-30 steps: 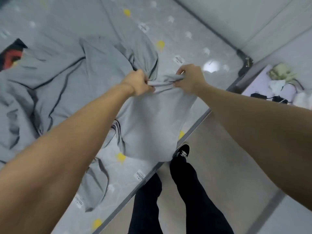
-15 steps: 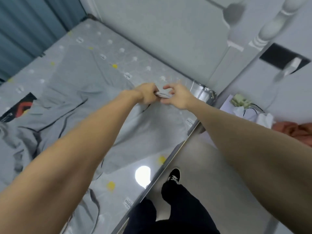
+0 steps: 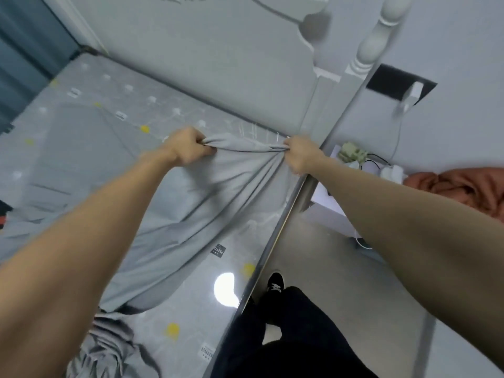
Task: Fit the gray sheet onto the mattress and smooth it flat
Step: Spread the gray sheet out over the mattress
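Observation:
The gray sheet (image 3: 191, 208) lies loose and wrinkled over the plastic-wrapped mattress (image 3: 191, 317), which has yellow dots and labels. My left hand (image 3: 188, 148) grips a bunched edge of the sheet. My right hand (image 3: 298, 155) grips the same edge near the mattress's far right corner by the headboard. The edge is stretched taut between both fists, and folds fan out from my right hand. More of the sheet is heaped at the lower left (image 3: 109, 350).
A gray padded headboard (image 3: 218, 64) with a turned white post (image 3: 373, 45) stands behind the mattress. To the right are a small white table (image 3: 338, 203) with cables, an orange cloth (image 3: 450, 186) and bare floor (image 3: 313, 257). My legs (image 3: 286, 336) stand beside the bed edge.
My hands have carried the sheet's edge up toward the headboard corner and spread apart, pulling the fabric taut between them. My view has tilted up toward the headboard.

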`<state>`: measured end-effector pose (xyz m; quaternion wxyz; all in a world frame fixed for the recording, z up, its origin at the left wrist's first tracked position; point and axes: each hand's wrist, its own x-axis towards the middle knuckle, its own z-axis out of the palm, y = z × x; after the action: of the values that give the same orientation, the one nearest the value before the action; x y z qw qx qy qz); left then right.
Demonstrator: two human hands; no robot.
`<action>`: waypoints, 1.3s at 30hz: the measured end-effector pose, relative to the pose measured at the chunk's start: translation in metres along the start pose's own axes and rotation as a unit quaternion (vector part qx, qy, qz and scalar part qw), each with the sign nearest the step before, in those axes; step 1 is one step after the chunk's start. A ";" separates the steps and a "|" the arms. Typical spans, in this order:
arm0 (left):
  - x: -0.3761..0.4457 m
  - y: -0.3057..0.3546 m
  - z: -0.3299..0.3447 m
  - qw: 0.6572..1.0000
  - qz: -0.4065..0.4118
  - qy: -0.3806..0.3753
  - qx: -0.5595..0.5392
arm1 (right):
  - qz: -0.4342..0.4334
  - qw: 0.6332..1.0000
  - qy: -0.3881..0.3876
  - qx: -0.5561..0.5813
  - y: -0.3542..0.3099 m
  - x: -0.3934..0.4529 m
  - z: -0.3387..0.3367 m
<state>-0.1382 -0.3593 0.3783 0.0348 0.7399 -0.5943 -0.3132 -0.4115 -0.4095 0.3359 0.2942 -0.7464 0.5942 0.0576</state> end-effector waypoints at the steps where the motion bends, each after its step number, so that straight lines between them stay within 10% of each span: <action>1: 0.007 0.003 0.003 1.000 0.012 -0.003 0.012 | 0.007 1.000 0.012 0.001 0.005 0.004 -0.005; 7: 0.058 0.025 0.055 0.999 0.018 0.017 0.048 | 0.080 0.982 0.165 0.050 0.048 0.036 -0.001; 17: 0.251 0.030 0.175 0.991 -0.121 -0.035 0.035 | 0.109 0.990 0.089 -0.010 0.166 0.217 0.067; 24: 0.379 0.081 0.238 0.995 -0.005 0.100 -0.008 | 0.115 0.983 0.141 -0.009 0.225 0.319 0.114; 39: 0.315 -0.011 0.389 0.963 -0.025 -0.211 0.164 | 0.211 0.965 -0.132 0.078 0.210 0.279 0.267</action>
<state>-0.2945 -0.5153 -0.0715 -0.2210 0.6672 -0.6130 -0.3609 -0.4541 -0.5377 -0.0826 0.4086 -0.5644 0.6969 0.1697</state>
